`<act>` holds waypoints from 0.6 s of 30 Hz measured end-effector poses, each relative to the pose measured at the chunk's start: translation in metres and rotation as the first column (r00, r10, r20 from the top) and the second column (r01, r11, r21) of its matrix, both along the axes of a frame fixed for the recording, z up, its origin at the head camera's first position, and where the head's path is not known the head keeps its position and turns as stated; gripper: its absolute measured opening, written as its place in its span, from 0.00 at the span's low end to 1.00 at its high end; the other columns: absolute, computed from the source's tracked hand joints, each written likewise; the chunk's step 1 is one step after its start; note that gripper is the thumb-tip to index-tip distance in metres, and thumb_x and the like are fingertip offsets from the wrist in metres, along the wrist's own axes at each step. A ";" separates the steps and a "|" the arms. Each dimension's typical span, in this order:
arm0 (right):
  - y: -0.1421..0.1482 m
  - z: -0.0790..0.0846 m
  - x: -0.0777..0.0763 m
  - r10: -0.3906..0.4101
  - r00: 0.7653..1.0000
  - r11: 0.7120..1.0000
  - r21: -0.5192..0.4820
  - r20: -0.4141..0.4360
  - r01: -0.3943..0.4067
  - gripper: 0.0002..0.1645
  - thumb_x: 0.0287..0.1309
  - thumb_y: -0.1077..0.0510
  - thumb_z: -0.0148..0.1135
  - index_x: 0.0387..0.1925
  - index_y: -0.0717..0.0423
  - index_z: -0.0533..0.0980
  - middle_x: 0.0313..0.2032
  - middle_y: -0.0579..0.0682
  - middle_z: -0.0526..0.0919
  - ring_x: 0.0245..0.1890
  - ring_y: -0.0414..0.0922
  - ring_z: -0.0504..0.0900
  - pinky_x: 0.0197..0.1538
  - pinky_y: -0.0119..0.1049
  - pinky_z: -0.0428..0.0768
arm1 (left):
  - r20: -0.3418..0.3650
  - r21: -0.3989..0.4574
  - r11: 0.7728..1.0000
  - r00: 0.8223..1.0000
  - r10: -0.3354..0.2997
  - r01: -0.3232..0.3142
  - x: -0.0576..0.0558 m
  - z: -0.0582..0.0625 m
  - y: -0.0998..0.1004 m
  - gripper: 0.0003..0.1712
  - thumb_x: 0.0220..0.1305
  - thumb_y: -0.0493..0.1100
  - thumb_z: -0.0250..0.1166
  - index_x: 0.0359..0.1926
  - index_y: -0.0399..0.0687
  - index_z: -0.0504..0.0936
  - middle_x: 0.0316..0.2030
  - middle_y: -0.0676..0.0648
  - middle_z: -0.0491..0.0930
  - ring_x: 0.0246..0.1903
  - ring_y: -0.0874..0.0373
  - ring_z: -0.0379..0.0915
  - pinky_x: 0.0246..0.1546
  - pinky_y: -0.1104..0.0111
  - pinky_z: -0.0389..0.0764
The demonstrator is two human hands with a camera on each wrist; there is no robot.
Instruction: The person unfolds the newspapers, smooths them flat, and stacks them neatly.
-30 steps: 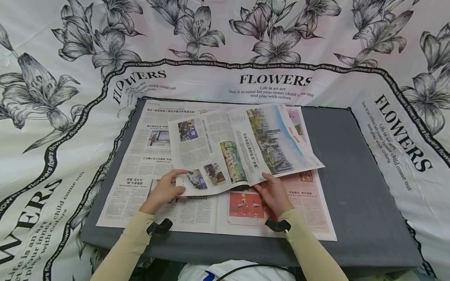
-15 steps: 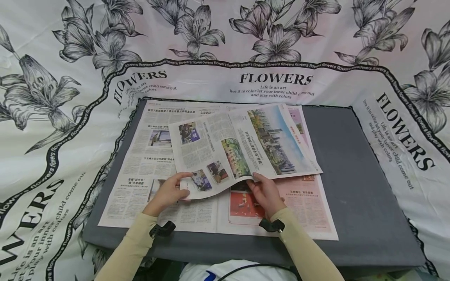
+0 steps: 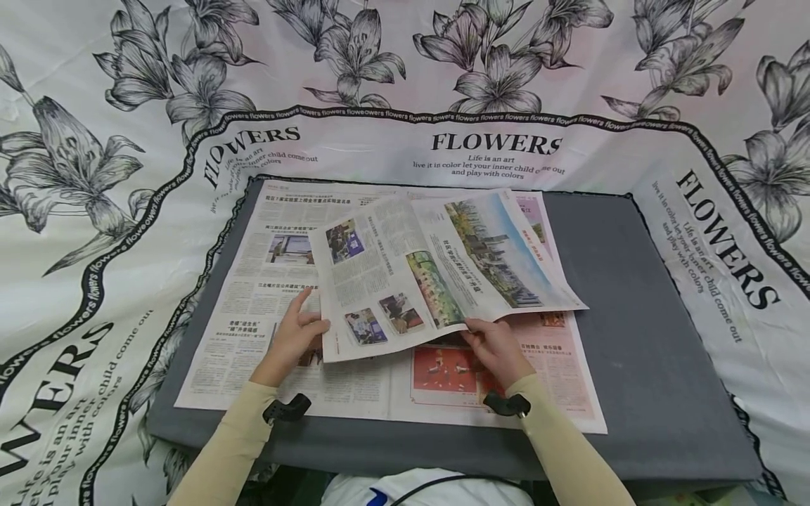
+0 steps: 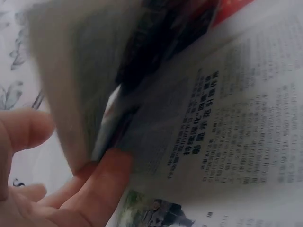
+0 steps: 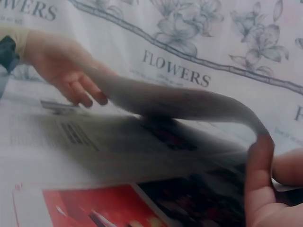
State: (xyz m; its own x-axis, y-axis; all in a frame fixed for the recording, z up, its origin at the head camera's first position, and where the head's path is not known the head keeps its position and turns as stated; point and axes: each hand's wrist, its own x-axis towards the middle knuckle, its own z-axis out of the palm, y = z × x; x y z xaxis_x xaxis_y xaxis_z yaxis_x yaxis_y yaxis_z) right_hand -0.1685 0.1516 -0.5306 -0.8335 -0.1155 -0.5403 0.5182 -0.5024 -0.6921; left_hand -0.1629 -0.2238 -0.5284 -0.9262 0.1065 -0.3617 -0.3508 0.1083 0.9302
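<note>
A folded newspaper (image 3: 361,277) with colour photos is raised at its near edge above a spread newspaper (image 3: 230,358). My right hand (image 3: 500,350) pinches that near edge, thumb on top; in the right wrist view its fingers (image 5: 260,179) hold the curved sheet. At the near left corner is my left hand (image 3: 292,343), fingers spread and fairly straight. The left wrist view has its fingertips (image 4: 116,163) touching the paper's lower edge, while another digit stands apart from the sheet. Part of the spread newspaper lies hidden under the folded one.
Beneath the papers is a dark grey table (image 3: 639,337), its bare part stretching to the right. White cloth (image 3: 354,154) printed with flowers and lettering surrounds it at the back and sides. A black cable (image 3: 443,481) crosses the person's lap.
The left hand, which gripped the folded newspaper's left corner, has loosened and moved slightly left. The right hand moved left along the near edge, then back right. The paper shifted slightly right.
</note>
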 end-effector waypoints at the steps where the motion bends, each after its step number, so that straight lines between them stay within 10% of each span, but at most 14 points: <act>1: 0.005 0.002 0.001 0.016 1.000 1.000 0.021 -0.006 -0.016 0.19 0.76 0.67 0.46 0.62 0.56 0.72 0.63 0.53 0.65 0.50 0.33 0.80 0.68 0.30 0.74 | 0.017 0.057 0.998 0.999 0.038 -0.039 -0.001 0.001 -0.002 0.51 0.76 0.38 0.56 0.83 0.61 0.31 0.72 0.27 0.63 0.39 0.68 0.81 0.42 0.72 0.84; 3: 0.014 0.004 0.002 0.035 0.999 0.998 0.050 -0.031 -0.033 0.12 0.75 0.67 0.48 0.46 0.56 0.78 0.47 0.48 0.72 0.31 0.30 0.76 0.57 0.26 0.79 | 0.047 0.168 0.981 0.994 0.094 -0.101 -0.003 0.002 -0.007 0.52 0.77 0.37 0.54 0.82 0.62 0.26 0.74 0.28 0.59 0.43 0.67 0.84 0.49 0.72 0.85; 10: 0.035 0.012 0.006 0.109 0.983 0.992 0.085 -0.149 -0.097 0.26 0.72 0.71 0.49 0.21 0.50 0.80 0.19 0.42 0.75 0.19 0.37 0.64 0.32 0.29 0.72 | 0.091 0.380 0.908 0.984 0.154 -0.177 -0.007 -0.003 -0.028 0.45 0.82 0.42 0.46 0.81 0.57 0.22 0.77 0.30 0.51 0.57 0.60 0.80 0.61 0.68 0.80; 14: 0.044 0.015 0.006 0.191 0.956 0.972 0.175 -0.223 -0.154 0.30 0.69 0.74 0.49 0.14 0.45 0.72 0.15 0.38 0.71 0.17 0.39 0.56 0.29 0.31 0.67 | 0.094 0.340 0.923 0.983 0.158 -0.181 -0.012 -0.006 -0.031 0.43 0.83 0.43 0.45 0.82 0.54 0.27 0.77 0.33 0.52 0.65 0.54 0.74 0.63 0.67 0.78; 18: 0.055 0.019 0.003 0.249 0.931 0.963 0.169 -0.266 -0.209 0.25 0.67 0.76 0.48 0.30 0.44 0.79 0.29 0.37 0.82 0.20 0.33 0.65 0.29 0.28 0.72 | 0.078 0.259 0.943 0.978 0.193 -0.207 -0.019 -0.004 -0.030 0.42 0.82 0.44 0.47 0.83 0.54 0.33 0.77 0.35 0.54 0.68 0.51 0.70 0.62 0.69 0.79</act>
